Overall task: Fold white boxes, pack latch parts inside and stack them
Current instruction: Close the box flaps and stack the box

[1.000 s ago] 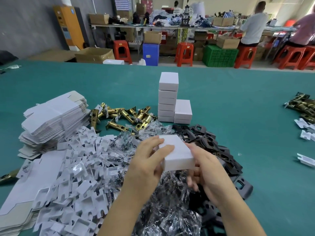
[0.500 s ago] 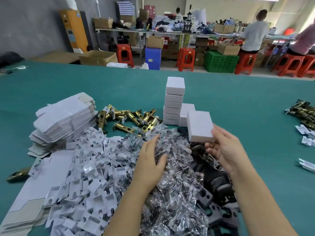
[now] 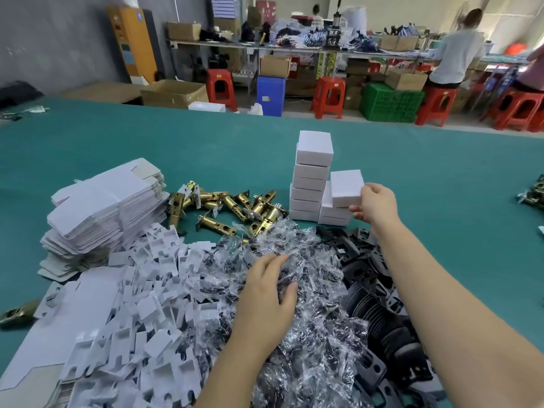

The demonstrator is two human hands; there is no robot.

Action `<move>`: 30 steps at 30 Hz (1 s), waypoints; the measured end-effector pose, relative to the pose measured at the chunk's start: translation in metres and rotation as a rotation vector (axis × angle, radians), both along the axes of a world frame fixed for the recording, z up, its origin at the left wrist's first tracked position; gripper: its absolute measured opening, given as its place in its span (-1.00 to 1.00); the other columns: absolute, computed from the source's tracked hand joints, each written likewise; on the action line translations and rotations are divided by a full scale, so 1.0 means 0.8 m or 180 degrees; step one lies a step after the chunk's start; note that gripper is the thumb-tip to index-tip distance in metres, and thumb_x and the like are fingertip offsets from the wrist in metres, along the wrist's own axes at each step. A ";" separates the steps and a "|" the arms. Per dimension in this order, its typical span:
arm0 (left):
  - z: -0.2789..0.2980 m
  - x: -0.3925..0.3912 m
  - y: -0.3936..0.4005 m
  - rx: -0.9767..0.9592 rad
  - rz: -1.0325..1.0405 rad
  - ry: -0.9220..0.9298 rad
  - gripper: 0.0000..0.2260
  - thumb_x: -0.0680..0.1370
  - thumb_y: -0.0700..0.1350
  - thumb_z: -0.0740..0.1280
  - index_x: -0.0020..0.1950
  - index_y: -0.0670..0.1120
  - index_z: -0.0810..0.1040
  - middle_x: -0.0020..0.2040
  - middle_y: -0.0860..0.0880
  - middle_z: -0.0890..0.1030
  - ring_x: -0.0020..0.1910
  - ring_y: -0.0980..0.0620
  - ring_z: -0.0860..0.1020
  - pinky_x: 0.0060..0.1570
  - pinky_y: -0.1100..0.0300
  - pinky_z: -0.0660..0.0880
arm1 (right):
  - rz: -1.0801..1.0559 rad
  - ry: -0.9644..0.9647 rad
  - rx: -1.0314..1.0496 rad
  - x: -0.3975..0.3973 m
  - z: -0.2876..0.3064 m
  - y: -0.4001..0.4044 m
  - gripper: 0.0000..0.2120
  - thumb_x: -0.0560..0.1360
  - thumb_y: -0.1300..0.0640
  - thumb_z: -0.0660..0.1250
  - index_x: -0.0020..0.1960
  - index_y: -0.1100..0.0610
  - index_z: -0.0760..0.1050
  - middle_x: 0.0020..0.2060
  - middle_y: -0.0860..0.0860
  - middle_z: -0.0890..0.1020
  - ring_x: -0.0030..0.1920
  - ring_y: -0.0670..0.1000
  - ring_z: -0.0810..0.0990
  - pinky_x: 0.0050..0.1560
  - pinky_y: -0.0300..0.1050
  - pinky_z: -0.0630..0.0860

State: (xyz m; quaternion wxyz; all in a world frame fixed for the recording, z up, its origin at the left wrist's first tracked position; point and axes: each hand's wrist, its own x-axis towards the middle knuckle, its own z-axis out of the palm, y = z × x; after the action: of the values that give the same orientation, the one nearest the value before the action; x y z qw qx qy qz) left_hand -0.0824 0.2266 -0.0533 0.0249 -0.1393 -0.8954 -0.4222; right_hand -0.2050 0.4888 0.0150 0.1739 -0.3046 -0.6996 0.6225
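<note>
Your right hand (image 3: 375,206) grips a closed white cardboard box (image 3: 346,187) over the short stack (image 3: 334,214) beside the taller stack (image 3: 311,178) on the green counter (image 3: 441,184), while your relaxed left hand (image 3: 269,285) rests on clear plastic bags (image 3: 309,319); flat white box blanks (image 3: 103,207) and brass latch bolts (image 3: 229,209) suggest much packing remains.

**Layout on the table**

The tall stack (image 3: 311,184) stands mid-table (image 3: 441,201), a shorter stack (image 3: 334,214) touching its right side. Latches (image 3: 232,210) lie to their left, flat boxes (image 3: 100,207) farther left. Before these lie inserts (image 3: 141,304), bags (image 3: 306,304) in the middle, plates (image 3: 379,304) to the right.
</note>
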 end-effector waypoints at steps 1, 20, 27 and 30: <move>-0.001 0.000 0.000 -0.0015 -0.0002 0.0008 -0.51 0.64 0.08 0.28 0.56 0.23 0.25 0.46 0.29 0.23 0.29 0.37 0.24 0.31 0.32 0.21 | 0.0002 -0.0105 0.0111 -0.002 -0.007 -0.001 -0.60 0.69 0.17 0.05 0.50 0.17 0.38 0.13 0.13 0.57 -0.35 -0.01 0.62 -0.57 -0.26 0.45; 0.012 0.004 0.000 -0.0115 -0.0112 0.0020 -0.58 0.65 0.06 0.27 0.53 0.16 0.36 0.38 0.27 0.28 0.32 0.33 0.28 0.35 0.34 0.23 | 0.0583 -0.0425 0.0500 -0.007 -0.017 0.000 -0.59 0.73 0.03 0.00 0.50 0.09 0.38 -0.16 0.12 0.60 -0.43 0.03 0.61 -0.50 -0.16 0.57; 0.015 0.006 0.001 -0.0132 -0.0120 0.0002 -0.57 0.66 0.05 0.27 0.54 0.15 0.36 0.40 0.25 0.30 0.33 0.31 0.29 0.39 0.31 0.26 | 0.0685 -0.0595 0.0546 -0.002 -0.011 -0.008 -0.54 0.74 -0.03 -0.04 0.60 0.01 0.25 -0.20 0.23 0.65 -0.41 0.06 0.63 -0.45 -0.13 0.60; 0.016 0.006 0.000 -0.0135 -0.0133 0.0015 -0.57 0.66 0.05 0.27 0.53 0.15 0.35 0.41 0.24 0.30 0.34 0.31 0.29 0.40 0.30 0.25 | 0.0685 -0.0555 0.0419 0.000 -0.010 -0.009 -0.54 0.74 -0.03 -0.03 0.60 0.01 0.25 -0.16 0.20 0.65 -0.37 0.07 0.63 -0.43 -0.12 0.62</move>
State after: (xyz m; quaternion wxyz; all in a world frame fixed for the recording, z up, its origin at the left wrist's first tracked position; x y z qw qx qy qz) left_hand -0.0772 0.2266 -0.0408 0.0153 -0.1595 -0.9009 -0.4032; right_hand -0.2052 0.4820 0.0072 0.0644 -0.2687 -0.7800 0.5615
